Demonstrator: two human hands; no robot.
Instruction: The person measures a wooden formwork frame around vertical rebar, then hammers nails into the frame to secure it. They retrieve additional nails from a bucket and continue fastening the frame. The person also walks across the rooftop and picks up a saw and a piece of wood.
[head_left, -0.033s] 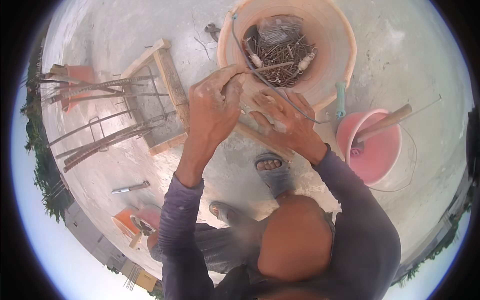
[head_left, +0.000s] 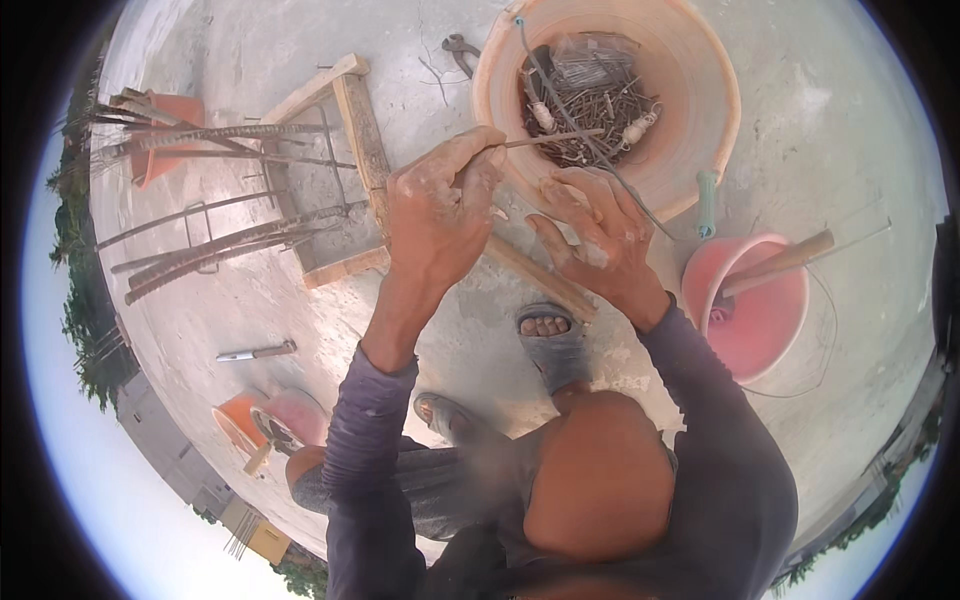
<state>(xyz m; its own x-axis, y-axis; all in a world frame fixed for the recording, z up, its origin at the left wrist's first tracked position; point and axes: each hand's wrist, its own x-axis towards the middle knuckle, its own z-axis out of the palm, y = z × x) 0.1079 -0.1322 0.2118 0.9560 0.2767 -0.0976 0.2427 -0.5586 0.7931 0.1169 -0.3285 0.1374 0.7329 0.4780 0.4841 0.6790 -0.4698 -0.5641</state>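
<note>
My left hand [head_left: 445, 200] is closed, its thumb and forefinger pinching one end of a thin, straight nail [head_left: 550, 138]. The nail's other end points right, over the bucket. Beside it, my right hand [head_left: 600, 235] holds nothing; its dusty fingers are slightly apart at the near rim of a large pale orange bucket [head_left: 715, 120]. Inside the bucket lie a heap of loose nails [head_left: 605, 115], a clear plastic bag of nails [head_left: 595, 62] and a roll of whitish string [head_left: 641, 126]. The bucket's grey handle [head_left: 625, 185] slants across its opening, just above my right fingers.
Left of my hands stands a wooden frame [head_left: 362, 130] with ribbed steel bars [head_left: 240, 232] across it. A pink bucket [head_left: 745, 345] holding a wooden-handled tool is at right. Pincers [head_left: 460, 50] lie beyond; a knife [head_left: 257, 352] and small buckets [head_left: 290, 415] are lower left.
The whole view has shifted, so most things sit farther right. My hands have drawn apart, and the nail now sticks out more plainly from my left fingers.
</note>
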